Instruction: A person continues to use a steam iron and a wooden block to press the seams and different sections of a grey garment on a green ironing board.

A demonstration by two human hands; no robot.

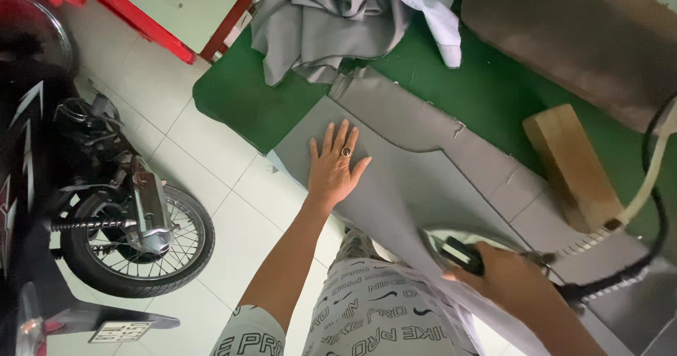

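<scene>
Head view, looking down over a green-covered table. Left hand is lying flat and released, palm down, fingers spread, on a grey fabric piece; a ring is showing on one finger. The fabric is lying spread across the near edge of the table, its near part hanging over toward the person's body, with a seam or fold line running diagonally across it from upper left to lower right. Right hand is clenching around the dark handle of an iron, which is sitting on the lower right part of the same fabric; only the handle and a pale curved edge of the iron's body are showing, the rest being hidden by the hand. A black cord and a pale hose are trailing off to the right from the iron. A wooden block is resting on the table just beyond the fabric, right of centre. A heap of grey cloth with a white piece is lying at the far side of the table, well apart from both hands. A brown padded form is occupying the upper right. On the tiled floor to the left, a motorcycle is standing with its rear wheel in view; a red frame is crossing the upper left
</scene>
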